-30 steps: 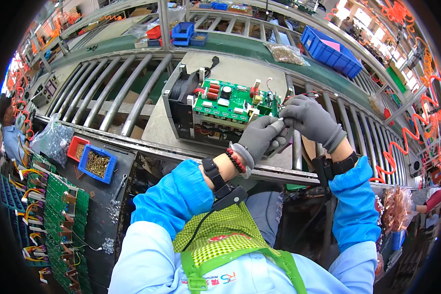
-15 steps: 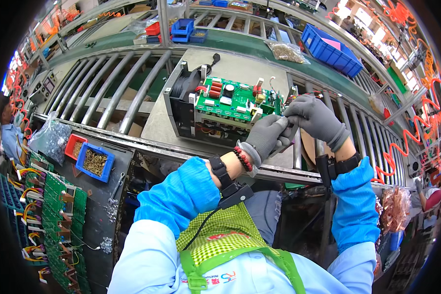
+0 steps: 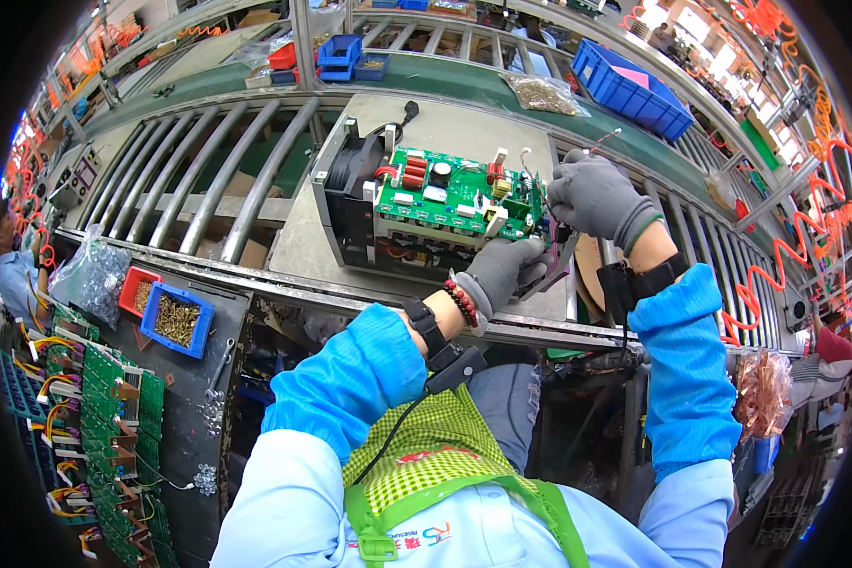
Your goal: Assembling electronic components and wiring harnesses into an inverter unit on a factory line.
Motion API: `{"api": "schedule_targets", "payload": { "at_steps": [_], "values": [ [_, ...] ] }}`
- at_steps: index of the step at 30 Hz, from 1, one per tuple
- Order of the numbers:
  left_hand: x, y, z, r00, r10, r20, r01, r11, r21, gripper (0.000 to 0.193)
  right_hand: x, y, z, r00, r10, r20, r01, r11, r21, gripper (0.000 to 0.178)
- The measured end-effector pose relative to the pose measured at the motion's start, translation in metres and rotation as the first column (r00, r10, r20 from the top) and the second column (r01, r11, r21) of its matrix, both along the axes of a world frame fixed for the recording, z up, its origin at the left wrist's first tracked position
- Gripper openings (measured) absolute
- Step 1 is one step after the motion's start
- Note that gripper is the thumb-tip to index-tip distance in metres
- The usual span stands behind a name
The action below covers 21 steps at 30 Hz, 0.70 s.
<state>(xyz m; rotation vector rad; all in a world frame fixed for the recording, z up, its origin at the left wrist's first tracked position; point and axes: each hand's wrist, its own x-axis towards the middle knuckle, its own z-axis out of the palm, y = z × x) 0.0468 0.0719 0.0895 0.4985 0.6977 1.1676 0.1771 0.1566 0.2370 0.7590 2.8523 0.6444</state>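
Note:
A green circuit board (image 3: 454, 194) with red, white and black parts lies on top of an open electronic unit, with a black fan housing (image 3: 348, 180) at its left end. At the board's near right corner, my left hand (image 3: 504, 272) in a grey glove has its fingers closed against the unit's end; what they pinch is hidden. Beyond the right end my right hand (image 3: 601, 201), also gloved, is closed round thin wires (image 3: 604, 142), whose loose end sticks out past the fingers. A dark end panel with a purple strip (image 3: 560, 260) stands between the hands.
The unit rests on a pale board (image 3: 303, 237) over a roller conveyor (image 3: 199, 180). To the left are a blue bin of screws (image 3: 178, 320), a red bin (image 3: 138, 291) and several green circuit boards (image 3: 114, 445). A large blue crate (image 3: 631, 90) stands at the back right.
My hands, together at the unit's right end before, have drawn apart. The right moved up and away with the wires; the left slid slightly down and left, against the near corner.

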Motion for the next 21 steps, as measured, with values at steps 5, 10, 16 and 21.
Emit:
{"api": "schedule_targets", "payload": {
  "at_steps": [5, 10, 16, 21],
  "values": [
    [0.006, -0.003, 0.002, 0.989, 0.012, 0.149, -0.018, 0.999, 0.036, 0.013, -0.003, -0.006, 0.001, 1.000, 0.007, -0.011, -0.007, 1.000, -0.008, 0.015],
    [0.006, -0.004, 0.005, 0.987, 0.015, 0.157, -0.020, 0.999, 0.030, 0.013, -0.012, -0.006, 0.000, 0.992, -0.062, 0.108, 0.064, 0.998, -0.015, 0.015],
    [0.005, -0.003, 0.004, 0.989, -0.001, 0.150, -0.006, 0.999, 0.048, 0.013, -0.018, 0.001, -0.005, 0.987, -0.085, 0.136, 0.094, 0.994, -0.063, 0.015],
    [0.005, -0.002, 0.004, 0.991, -0.004, 0.133, -0.003, 0.999, 0.051, 0.014, -0.025, 0.012, -0.008, 0.964, -0.163, 0.208, 0.177, 0.983, -0.054, 0.014]
  ]
}}
